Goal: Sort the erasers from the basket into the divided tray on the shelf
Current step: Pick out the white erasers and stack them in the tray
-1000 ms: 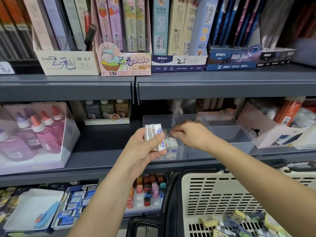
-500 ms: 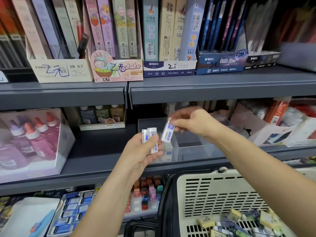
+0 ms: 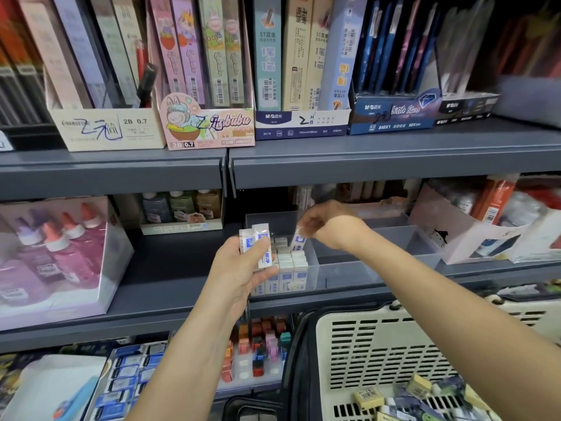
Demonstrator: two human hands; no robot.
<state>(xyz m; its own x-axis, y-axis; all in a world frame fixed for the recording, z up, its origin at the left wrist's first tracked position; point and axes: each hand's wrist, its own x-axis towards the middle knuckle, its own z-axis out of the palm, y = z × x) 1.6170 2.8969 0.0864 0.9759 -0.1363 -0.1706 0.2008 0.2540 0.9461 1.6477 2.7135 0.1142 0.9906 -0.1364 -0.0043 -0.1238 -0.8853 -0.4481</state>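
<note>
1. Over the left compartment of the divided tray [image 3: 343, 278], pinched by the right hand [image 3: 326, 224]: one tilted eraser [image 3: 299, 240], above the packed rows [image 3: 291, 259].
2. Just before the tray, gripped in the left hand [image 3: 243, 268]: two erasers [image 3: 258, 241].
3. Lower right, in the basket [image 3: 379, 344]: loose erasers [image 3: 368, 396].

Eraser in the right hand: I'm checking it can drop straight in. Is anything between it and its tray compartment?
Nothing visible. The right hand pinches the eraser just above the divided tray's left compartment, next to the rows of erasers already standing there. The left hand, holding more erasers, is off to the left.
</note>
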